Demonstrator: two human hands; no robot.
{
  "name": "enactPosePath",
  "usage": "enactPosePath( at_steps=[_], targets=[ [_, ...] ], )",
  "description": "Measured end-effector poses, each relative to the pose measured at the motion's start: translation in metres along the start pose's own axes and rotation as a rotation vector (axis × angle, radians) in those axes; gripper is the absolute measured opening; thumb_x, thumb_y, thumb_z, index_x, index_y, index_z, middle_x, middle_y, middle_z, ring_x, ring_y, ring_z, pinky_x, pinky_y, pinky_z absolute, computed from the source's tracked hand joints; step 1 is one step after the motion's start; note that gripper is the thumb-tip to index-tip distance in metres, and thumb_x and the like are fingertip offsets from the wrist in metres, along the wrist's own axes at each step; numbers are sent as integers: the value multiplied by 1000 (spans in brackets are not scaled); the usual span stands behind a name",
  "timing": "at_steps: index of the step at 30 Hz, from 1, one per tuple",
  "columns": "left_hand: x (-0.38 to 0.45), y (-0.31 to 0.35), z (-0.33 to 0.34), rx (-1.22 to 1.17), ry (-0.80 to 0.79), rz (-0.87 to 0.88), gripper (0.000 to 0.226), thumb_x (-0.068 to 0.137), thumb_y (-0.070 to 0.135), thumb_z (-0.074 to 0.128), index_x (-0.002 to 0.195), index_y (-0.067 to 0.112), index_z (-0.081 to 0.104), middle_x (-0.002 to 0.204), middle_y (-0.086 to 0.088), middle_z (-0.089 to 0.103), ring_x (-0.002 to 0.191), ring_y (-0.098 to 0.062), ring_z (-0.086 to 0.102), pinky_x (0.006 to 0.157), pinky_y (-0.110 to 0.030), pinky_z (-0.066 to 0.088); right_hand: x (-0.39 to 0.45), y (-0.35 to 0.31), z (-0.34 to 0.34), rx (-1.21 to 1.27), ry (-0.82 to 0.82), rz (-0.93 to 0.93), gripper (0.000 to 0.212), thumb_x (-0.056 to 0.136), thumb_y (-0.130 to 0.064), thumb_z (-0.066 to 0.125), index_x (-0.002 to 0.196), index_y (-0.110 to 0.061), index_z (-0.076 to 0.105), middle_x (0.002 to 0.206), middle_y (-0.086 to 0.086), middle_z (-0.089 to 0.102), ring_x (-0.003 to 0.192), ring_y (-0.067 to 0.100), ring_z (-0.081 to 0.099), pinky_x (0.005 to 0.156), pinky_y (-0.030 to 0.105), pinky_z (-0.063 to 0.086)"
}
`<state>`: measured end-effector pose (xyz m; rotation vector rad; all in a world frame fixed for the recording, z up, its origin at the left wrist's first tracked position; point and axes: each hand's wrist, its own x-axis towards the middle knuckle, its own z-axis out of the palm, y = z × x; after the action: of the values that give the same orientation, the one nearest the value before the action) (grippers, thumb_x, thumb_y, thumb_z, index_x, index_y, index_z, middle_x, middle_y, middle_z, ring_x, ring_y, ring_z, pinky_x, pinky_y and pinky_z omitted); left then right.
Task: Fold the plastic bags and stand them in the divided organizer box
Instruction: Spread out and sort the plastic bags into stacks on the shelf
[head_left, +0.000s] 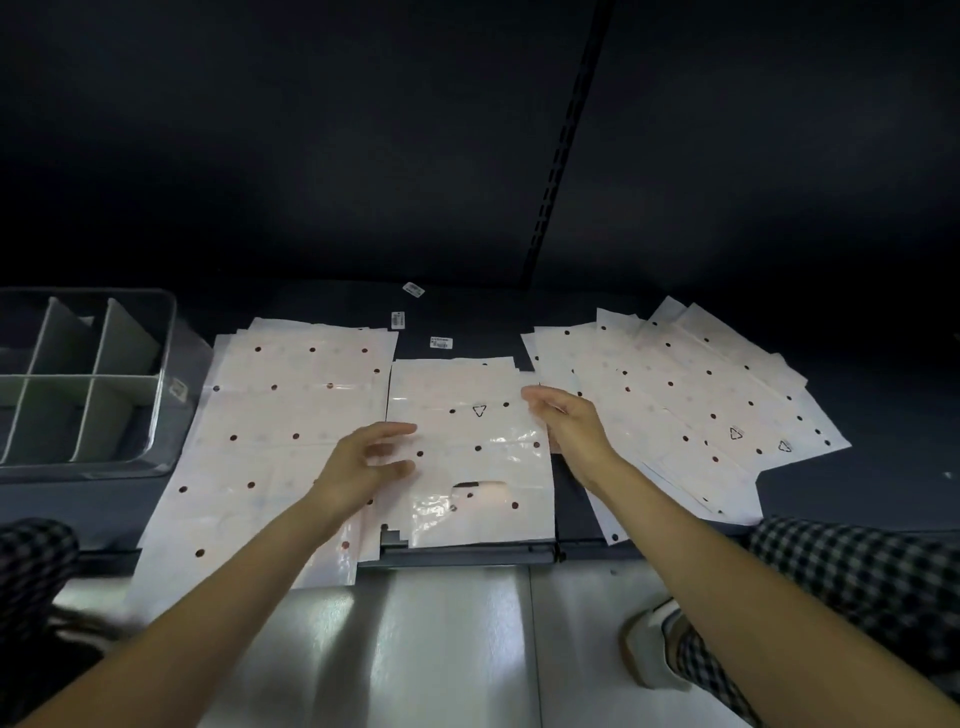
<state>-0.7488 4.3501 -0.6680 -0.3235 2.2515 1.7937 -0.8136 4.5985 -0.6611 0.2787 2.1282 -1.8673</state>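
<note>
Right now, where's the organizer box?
In the head view the organizer box sits at the far left of the dark shelf, beside the left stack of bags, with no bags visible in its compartments.

Centre: plastic bag (470, 457) flat on dark surface (857, 483); left hand (371, 460) at its 9 o'clock edge, right hand (569, 418) at 3 o'clock, fingers relaxed. Divided organizer box (85, 379) at far 9 o'clock.
</note>
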Motion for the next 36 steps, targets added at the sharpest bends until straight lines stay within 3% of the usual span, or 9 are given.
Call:
enactPosePath(
  at_steps=[5, 8, 11, 15, 20, 26, 29, 33, 36],
  targets=[
    [-7, -6, 26, 724, -77, 451, 34, 90, 28, 61, 124, 27, 59, 141, 6, 40, 132, -13, 33, 102, -17, 28, 11, 2, -8, -267, -152, -125, 28, 96, -24, 52, 122, -21, 61, 136, -17, 37, 126, -1, 34, 101, 14, 26],
    [-11, -17, 43, 982, -308, 513, 49, 97, 42, 43, 144, 30, 34, 155, 9, 20, 143, -9, 13, 113, -18, 16, 13, 10, -31, -431, 101, -234, 28, 94, -28, 55, 120, -20, 62, 140, -14, 38, 131, 6, 27, 105, 20, 22],
    [-9, -25, 45, 1164, -378, 471, 57, 99, 48, 31, 150, 30, 13, 159, 9, -4, 146, -11, -5, 118, -23, 1, 11, 24, -87, -644, 433, -127, 48, 91, -36, 57, 136, -19, 48, 150, 0, 33, 138, 20, 25, 113, 34, 25],
    [-7, -27, 42, 1209, -380, 441, 60, 98, 52, 29, 150, 36, 4, 157, 11, -13, 145, -10, -12, 118, -23, -3, -9, 54, -160, -866, 472, 139, 77, 84, -49, 62, 146, -16, 31, 154, 6, 26, 141, 27, 22, 114, 40, 24],
    [-8, -24, 41, 1167, -424, 402, 61, 97, 52, 33, 149, 37, 5, 156, 13, -13, 144, -9, -14, 115, -20, -6, -20, 71, -165, -956, 572, 53, 34, 88, -31, 63, 114, -8, 64, 127, 11, 55, 115, 32, 45, 90, 39, 39],
    [-3, -1, 44, 958, -439, 303, 50, 96, 48, 42, 143, 38, 32, 157, 16, 9, 144, -3, 1, 116, -22, 13, -14, 39, -135, -843, 589, 6, 38, 97, -35, 47, 104, -2, 66, 106, 16, 62, 98, 32, 54, 74, 33, 41],
    [-7, 18, 50, 819, -368, 332, 46, 94, 45, 48, 139, 36, 40, 153, 16, 24, 142, -4, 17, 111, -18, 19, -9, 11, -99, -709, 476, -73, 36, 96, -33, 49, 66, -14, 53, 78, 8, 52, 77, 25, 48, 62, 30, 33],
    [-17, 41, 62, 339, -339, 163, 43, 90, 41, 56, 131, 37, 44, 141, 15, 42, 131, -5, 38, 98, -14, 31, -13, -22, -50, -436, 278, -124, 41, 94, -32, 52, 62, -11, 38, 64, 2, 38, 63, 17, 36, 58, 32, 28],
    [-19, 58, 57, 11, -183, 24, 68, 79, 57, 52, 140, 35, 33, 144, 12, 36, 129, -8, 39, 100, -23, 39, -27, -41, -17, -568, 11, -246, 43, 94, -37, 51, 58, -20, 33, 57, -5, 34, 60, 14, 36, 60, 28, 28]
  ],
)
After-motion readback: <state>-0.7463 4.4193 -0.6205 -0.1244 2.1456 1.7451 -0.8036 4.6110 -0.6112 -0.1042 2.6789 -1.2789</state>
